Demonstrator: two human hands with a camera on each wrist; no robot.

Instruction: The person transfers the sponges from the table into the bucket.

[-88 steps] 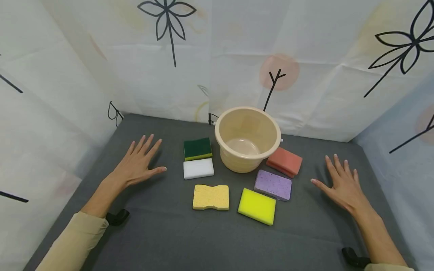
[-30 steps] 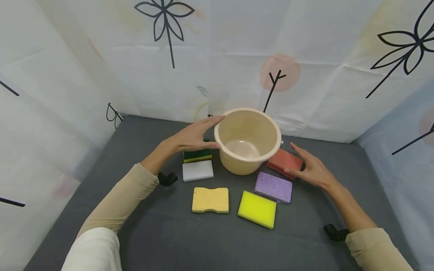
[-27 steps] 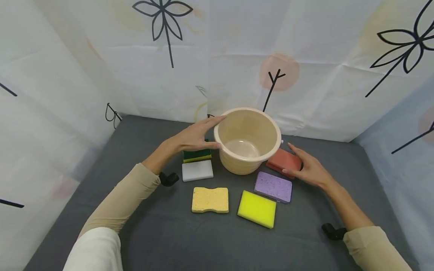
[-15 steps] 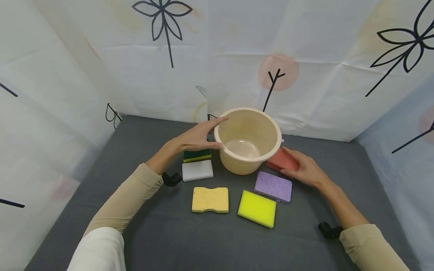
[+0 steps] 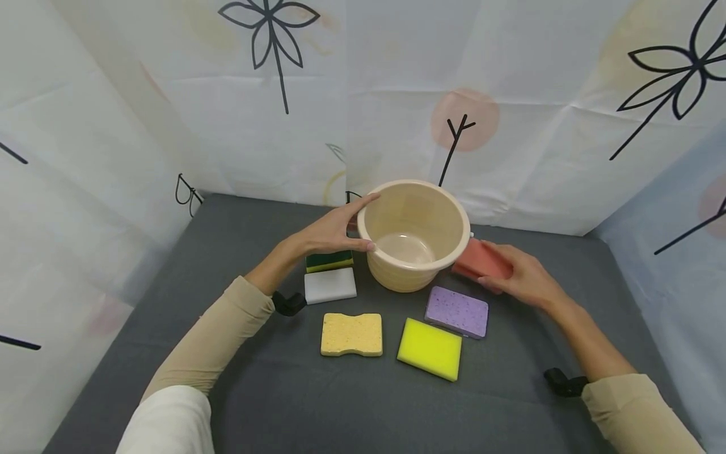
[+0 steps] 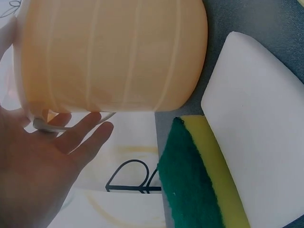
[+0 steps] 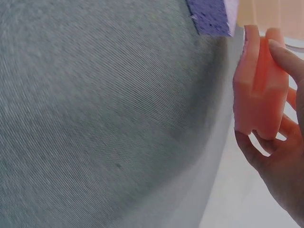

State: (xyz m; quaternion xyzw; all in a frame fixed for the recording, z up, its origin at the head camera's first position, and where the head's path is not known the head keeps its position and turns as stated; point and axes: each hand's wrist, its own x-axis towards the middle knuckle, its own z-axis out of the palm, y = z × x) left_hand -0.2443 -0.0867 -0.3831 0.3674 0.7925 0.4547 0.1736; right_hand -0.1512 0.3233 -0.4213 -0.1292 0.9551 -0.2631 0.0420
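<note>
Bucket (image 5: pixel 421 214) is being gripped at nine o'clock by left hand (image 5: pixel 334 228); red sponge (image 5: pixel 479 258) beside it, at four o'clock, by right hand (image 5: pixel 526 272).

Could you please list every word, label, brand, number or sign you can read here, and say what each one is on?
None: no readable text shows on the beige bucket, the red sponge, the other sponges or the white block. The cloth backdrop shows only drawings and coloured shapes.
</note>
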